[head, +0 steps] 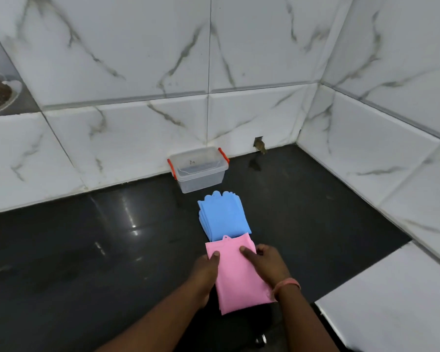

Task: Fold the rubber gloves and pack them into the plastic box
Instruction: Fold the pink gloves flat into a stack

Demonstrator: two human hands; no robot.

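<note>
Flat beneath both hands' fingers (247, 252), the pink glove (239, 278).

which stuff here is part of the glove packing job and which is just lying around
Job: pink gloves under left hand and right hand; blue gloves; plastic box, lid off.
Lying about: brown debris at the wall hole; wristband.
</note>
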